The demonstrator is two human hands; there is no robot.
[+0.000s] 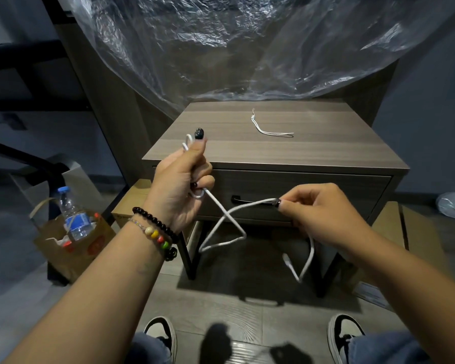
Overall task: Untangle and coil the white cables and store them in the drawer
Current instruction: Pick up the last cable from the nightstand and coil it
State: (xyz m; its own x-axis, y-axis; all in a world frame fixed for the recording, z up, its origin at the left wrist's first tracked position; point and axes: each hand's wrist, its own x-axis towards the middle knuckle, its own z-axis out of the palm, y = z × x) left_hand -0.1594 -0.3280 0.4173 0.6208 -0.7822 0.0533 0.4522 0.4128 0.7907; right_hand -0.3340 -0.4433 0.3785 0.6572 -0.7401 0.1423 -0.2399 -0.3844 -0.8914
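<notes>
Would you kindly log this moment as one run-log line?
left hand: gripping white cable | right hand: pinching same cable | second cable: on nightstand | drawer: closed

White cable (222, 224) hangs mid-air in crossed loops before the closed drawer (300, 198), connector end dangling low; second thin white cable (268, 128) lies loosely bent near the nightstand top's rear edge.

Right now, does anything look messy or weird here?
Yes. A big crinkled clear plastic sheet droops down behind the nightstand, which looks odd. The white cable crosses over itself between the left hand and right hand. A thin white cord lies loose on top. The drawer is closed.
</notes>
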